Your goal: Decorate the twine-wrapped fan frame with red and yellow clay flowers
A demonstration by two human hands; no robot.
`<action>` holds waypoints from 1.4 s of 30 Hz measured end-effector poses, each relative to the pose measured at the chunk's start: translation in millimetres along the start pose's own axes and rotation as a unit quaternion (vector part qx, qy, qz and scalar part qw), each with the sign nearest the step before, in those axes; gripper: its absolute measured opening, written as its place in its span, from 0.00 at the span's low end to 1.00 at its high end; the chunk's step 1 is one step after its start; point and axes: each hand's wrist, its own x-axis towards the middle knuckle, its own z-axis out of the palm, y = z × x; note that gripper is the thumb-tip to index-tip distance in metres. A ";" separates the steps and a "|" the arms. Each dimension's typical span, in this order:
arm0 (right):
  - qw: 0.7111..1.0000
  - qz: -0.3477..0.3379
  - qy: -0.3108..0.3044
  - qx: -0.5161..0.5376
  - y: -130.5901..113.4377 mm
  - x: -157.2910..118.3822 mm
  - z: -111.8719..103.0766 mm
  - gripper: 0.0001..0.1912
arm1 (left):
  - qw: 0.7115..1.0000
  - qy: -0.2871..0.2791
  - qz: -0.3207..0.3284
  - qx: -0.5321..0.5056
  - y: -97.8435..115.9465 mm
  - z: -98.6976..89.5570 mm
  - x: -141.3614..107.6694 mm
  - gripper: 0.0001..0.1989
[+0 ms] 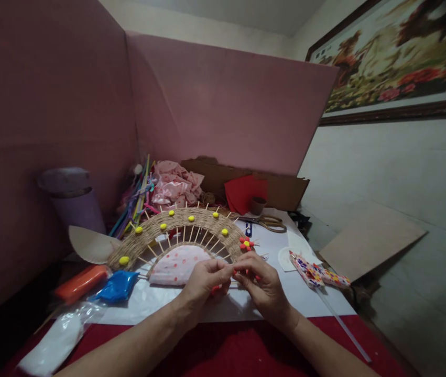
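A woven twine arch [203,222] with thin sticks lies on the white sheet, dotted with yellow pieces. A red flower with a yellow centre [247,244] sits at its right end. Inside the arch is a pale half-round of red-dotted fabric [179,264]. My left hand [209,280] and my right hand [260,283] meet in front of the arch's right end, their fingers pinched together. Small bits of red show between and below the fingers; their shape is mostly hidden.
Orange [81,283] and blue [117,286] packets lie left, near a white packet [55,340]. Behind stand a purple bin [79,207], pipe cleaners and crumpled pink cloth [175,183]. Scissors [272,224], a small pot [258,204] and a patterned packet [307,270] are right.
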 end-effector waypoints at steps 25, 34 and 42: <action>1.000 0.027 0.006 -0.008 -1.1 8.6 1.6 0.04 | 1.000 -0.019 -0.011 -0.010 1.1 -8.0 6.3 0.21; 0.997 0.048 0.008 -0.063 -10.6 32.8 -10.3 0.04 | 0.957 0.080 0.177 0.213 13.9 -11.7 3.6 0.09; 0.989 0.105 0.095 -0.043 11.2 95.0 -40.1 0.09 | 0.707 0.133 0.339 0.606 17.2 -35.4 13.6 0.16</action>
